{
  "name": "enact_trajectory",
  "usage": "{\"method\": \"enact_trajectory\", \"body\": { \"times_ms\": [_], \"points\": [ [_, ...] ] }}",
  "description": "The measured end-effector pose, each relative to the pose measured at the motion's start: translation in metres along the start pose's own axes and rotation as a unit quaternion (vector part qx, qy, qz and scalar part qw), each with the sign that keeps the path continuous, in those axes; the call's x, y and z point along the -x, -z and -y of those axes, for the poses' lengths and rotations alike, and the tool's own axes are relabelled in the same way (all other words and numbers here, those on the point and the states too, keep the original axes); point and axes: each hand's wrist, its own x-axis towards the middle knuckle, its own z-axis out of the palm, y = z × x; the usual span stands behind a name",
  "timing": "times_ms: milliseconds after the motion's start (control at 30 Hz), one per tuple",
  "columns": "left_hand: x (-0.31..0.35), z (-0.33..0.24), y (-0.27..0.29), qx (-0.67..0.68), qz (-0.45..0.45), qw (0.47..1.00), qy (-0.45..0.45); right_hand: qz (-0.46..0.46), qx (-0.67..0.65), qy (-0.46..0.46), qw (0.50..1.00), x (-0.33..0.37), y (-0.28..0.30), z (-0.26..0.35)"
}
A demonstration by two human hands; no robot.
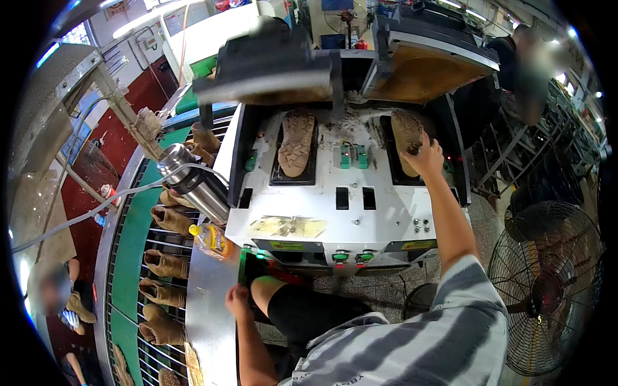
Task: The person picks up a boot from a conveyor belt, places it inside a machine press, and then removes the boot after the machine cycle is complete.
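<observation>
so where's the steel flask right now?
Head view, left of centre: the steel flask is between the conveyor and the white machine, just beyond the yellow-capped bottle.

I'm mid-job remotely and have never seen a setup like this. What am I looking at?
This is one fisheye view from a camera on the person's head, looking down; the lens bends straight edges. No robot, just two bare hands. Ahead stands a white two-station machine with raised lids. A tan left sole and a tan right sole lie tread up on it. The right hand touches the latter; how firmly is unclear. The left hand is low, by the metal bench. Tan boots line the rack beyond.
</observation>
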Motion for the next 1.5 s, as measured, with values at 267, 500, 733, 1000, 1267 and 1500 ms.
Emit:
{"method": "enact_trajectory", "body": {
  "times_ms": [267, 500, 733, 1000, 1267, 1500],
  "points": [
    [0.033, -0.007, 0.173, -0.079, -0.192, 0.978, 0.028, 0.201, -0.067, -0.073, 0.975, -0.065, 0.028, 0.004],
    [0.060, -0.011, 0.163, -0.028, -0.230, 0.973, -0.017, -0.185, -0.206, 0.048, 0.960, 0.055, 0.032, -0.022],
    [0.048, 0.018, 0.117, -0.044, -0.101, 0.992, 0.063, -0.152, -0.371, -0.028, 0.916, 0.160, 0.025, -0.085],
    [0.176, -0.088, -0.009, 0.126, 0.371, 0.920, -0.015, 0.282, -0.753, 0.094, 0.588, 0.321, 0.073, 0.082],
    [0.238, -0.129, 0.171, 0.389, -0.009, 0.921, -0.030, 0.552, -0.335, 0.669, 0.367, 0.421, 0.172, 0.271],
    [0.227, -0.097, 0.351, 0.295, -0.310, 0.886, -0.180, 0.653, -0.206, 0.567, 0.457, 0.470, 0.099, 0.253]
  ]
}}
